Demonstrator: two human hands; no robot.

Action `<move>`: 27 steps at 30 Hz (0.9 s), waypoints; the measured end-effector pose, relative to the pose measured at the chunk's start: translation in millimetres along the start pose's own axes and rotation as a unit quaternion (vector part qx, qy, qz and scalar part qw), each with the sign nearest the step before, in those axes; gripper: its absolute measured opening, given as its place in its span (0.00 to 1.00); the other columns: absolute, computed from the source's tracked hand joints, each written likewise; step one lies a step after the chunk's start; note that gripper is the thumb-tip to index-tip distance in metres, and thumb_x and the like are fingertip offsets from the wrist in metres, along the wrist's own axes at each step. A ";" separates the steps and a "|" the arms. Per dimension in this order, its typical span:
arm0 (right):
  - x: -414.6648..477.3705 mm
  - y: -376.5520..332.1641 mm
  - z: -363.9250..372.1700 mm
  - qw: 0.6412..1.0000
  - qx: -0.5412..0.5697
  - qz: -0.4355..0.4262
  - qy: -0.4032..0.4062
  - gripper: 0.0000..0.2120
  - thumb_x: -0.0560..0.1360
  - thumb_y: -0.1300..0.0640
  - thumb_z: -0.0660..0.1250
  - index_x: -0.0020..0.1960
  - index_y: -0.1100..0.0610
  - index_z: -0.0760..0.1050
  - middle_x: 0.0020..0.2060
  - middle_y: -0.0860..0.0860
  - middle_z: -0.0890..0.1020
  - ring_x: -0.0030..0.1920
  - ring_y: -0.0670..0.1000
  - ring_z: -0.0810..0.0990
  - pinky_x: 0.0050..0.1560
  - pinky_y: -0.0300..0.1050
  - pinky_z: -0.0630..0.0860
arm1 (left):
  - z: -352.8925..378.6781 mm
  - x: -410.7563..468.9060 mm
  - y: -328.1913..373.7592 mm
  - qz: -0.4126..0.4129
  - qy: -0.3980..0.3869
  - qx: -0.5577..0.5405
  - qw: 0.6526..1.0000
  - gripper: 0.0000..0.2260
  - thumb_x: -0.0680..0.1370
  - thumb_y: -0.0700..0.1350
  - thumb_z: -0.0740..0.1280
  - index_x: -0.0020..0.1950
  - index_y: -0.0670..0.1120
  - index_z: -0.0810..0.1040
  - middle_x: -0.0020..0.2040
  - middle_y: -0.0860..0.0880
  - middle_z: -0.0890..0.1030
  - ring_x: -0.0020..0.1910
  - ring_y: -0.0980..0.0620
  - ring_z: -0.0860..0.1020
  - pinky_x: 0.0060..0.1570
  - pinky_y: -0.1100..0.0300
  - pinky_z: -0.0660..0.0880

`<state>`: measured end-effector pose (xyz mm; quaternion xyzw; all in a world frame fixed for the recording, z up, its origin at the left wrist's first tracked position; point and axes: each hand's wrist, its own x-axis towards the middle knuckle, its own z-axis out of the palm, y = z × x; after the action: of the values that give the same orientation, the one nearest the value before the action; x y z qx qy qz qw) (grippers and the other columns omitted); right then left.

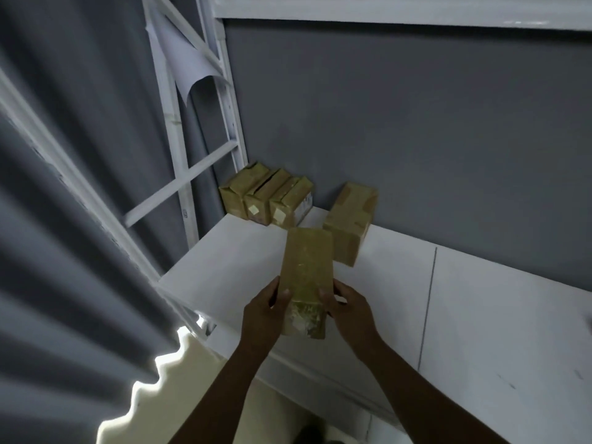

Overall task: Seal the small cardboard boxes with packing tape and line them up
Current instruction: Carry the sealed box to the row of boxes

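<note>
I hold a small brown cardboard box (306, 274) above the white tabletop (480, 315), its long side pointing away from me. My left hand (262, 318) grips its near left edge and my right hand (349, 312) grips its near right edge. Shiny tape covers the box's near end. Three small boxes (266, 200) stand side by side in a row at the table's back left corner. One more box (350, 224) sits alone just right of them, against the grey wall, turned at an angle.
A white metal shelf frame (179, 174) rises at the left edge of the table, with a curled sheet of paper (189, 68) hanging on it. A grey curtain (64, 219) fills the left side. A white shelf (384, 11) runs overhead.
</note>
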<state>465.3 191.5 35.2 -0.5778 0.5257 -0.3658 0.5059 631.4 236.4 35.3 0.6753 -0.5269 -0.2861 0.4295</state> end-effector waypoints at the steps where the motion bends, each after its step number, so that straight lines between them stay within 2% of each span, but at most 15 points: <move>1: 13.0 -0.1 7.7 1.000 -0.002 0.001 -0.003 0.16 0.76 0.47 0.65 0.62 0.48 0.76 0.52 0.43 0.82 0.49 0.43 0.81 0.52 0.43 0.80 | -4.9 13.4 -6.9 0.002 -0.004 0.004 1.000 0.20 0.74 0.68 0.54 0.60 0.64 0.73 0.46 0.64 0.80 0.46 0.72 0.76 0.42 0.79 0.69; 4: 52.8 -5.6 28.8 1.000 0.007 0.005 -0.001 0.16 0.76 0.47 0.66 0.62 0.48 0.76 0.52 0.44 0.82 0.50 0.43 0.81 0.51 0.40 0.79 | -18.4 57.9 -22.5 0.012 -0.015 0.011 1.000 0.25 0.73 0.69 0.54 0.60 0.59 0.76 0.49 0.59 0.82 0.49 0.65 0.78 0.50 0.72 0.72; 6: 77.8 -8.6 41.5 1.000 0.002 0.008 0.006 0.14 0.77 0.48 0.65 0.62 0.47 0.76 0.51 0.42 0.82 0.50 0.42 0.80 0.48 0.35 0.76 | -26.1 88.1 -31.5 0.006 -0.028 0.007 1.000 0.22 0.73 0.68 0.57 0.56 0.57 0.78 0.46 0.56 0.82 0.48 0.63 0.79 0.50 0.65 0.75; 9: 102.1 -14.0 57.3 0.999 -0.005 0.023 0.035 0.14 0.77 0.50 0.65 0.62 0.48 0.75 0.51 0.43 0.81 0.50 0.44 0.80 0.47 0.34 0.75 | -37.4 127.0 -33.6 0.000 -0.063 0.035 0.997 0.15 0.74 0.64 0.60 0.55 0.58 0.76 0.44 0.57 0.81 0.45 0.65 0.79 0.43 0.72 0.72; 11: 114.1 -16.7 64.0 0.997 -0.001 0.044 0.056 0.15 0.77 0.52 0.65 0.63 0.50 0.75 0.51 0.43 0.80 0.49 0.43 0.79 0.46 0.33 0.74 | -40.9 149.8 -42.9 0.006 -0.099 0.060 0.993 0.13 0.77 0.59 0.62 0.59 0.57 0.75 0.48 0.57 0.81 0.48 0.63 0.79 0.45 0.74 0.72; 14: 127.9 -15.7 68.7 0.994 -0.018 0.070 0.078 0.15 0.77 0.52 0.64 0.63 0.50 0.74 0.50 0.42 0.78 0.44 0.39 0.76 0.38 0.27 0.69 | -40.1 177.1 -55.5 0.019 -0.150 0.083 0.985 0.20 0.80 0.52 0.63 0.72 0.51 0.68 0.60 0.53 0.78 0.56 0.57 0.77 0.54 0.71 0.73; 16: 138.3 -13.8 70.6 0.991 -0.033 0.089 0.097 0.17 0.77 0.53 0.65 0.65 0.53 0.72 0.54 0.45 0.79 0.45 0.42 0.77 0.38 0.27 0.69 | -37.6 191.8 -57.7 0.033 -0.173 0.078 0.981 0.22 0.80 0.50 0.63 0.73 0.47 0.67 0.66 0.52 0.74 0.62 0.57 0.73 0.54 0.79 0.67; 18: 152.1 -10.8 73.6 0.987 -0.038 0.104 0.119 0.18 0.77 0.54 0.65 0.66 0.54 0.72 0.56 0.47 0.79 0.46 0.44 0.77 0.39 0.29 0.71 | -35.0 207.9 -58.5 0.050 -0.192 0.072 0.977 0.25 0.78 0.56 0.61 0.71 0.45 0.68 0.66 0.54 0.69 0.63 0.59 0.68 0.53 0.84 0.61; 20: 166.3 -9.8 77.2 0.982 -0.050 0.110 0.144 0.17 0.76 0.55 0.66 0.65 0.54 0.73 0.54 0.47 0.80 0.48 0.46 0.79 0.40 0.30 0.72 | -31.4 229.2 -66.4 0.037 -0.227 0.055 0.972 0.23 0.78 0.54 0.63 0.71 0.46 0.68 0.65 0.55 0.70 0.62 0.60 0.69 0.52 0.84 0.62; 22: 181.4 -10.7 82.1 0.979 -0.040 0.117 0.163 0.17 0.76 0.55 0.67 0.64 0.55 0.74 0.51 0.46 0.80 0.50 0.48 0.80 0.42 0.32 0.75 | -29.2 251.1 -74.5 0.027 -0.270 0.035 0.962 0.23 0.78 0.46 0.67 0.72 0.48 0.67 0.66 0.54 0.70 0.63 0.59 0.70 0.52 0.81 0.66; 25: 196.7 -15.6 86.5 0.975 -0.037 0.127 0.177 0.17 0.75 0.56 0.68 0.63 0.55 0.74 0.48 0.45 0.80 0.47 0.45 0.81 0.42 0.33 0.76 | -23.7 280.0 -82.1 0.042 -0.330 0.034 0.942 0.26 0.77 0.44 0.69 0.73 0.49 0.65 0.70 0.51 0.69 0.66 0.56 0.71 0.60 0.70 0.70; 27: 202.9 -17.4 83.9 0.968 -0.076 0.129 0.204 0.17 0.75 0.55 0.68 0.63 0.55 0.74 0.50 0.46 0.80 0.45 0.44 0.79 0.42 0.33 0.76 | -19.1 293.7 -79.7 0.066 -0.357 0.062 0.930 0.27 0.77 0.44 0.68 0.74 0.49 0.64 0.71 0.49 0.69 0.67 0.55 0.70 0.62 0.65 0.70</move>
<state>586.0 8.8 11.4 -0.4552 0.7138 -0.3667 0.3857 767.0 -33.5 -6.5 0.5175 -0.7057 -0.4459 0.1879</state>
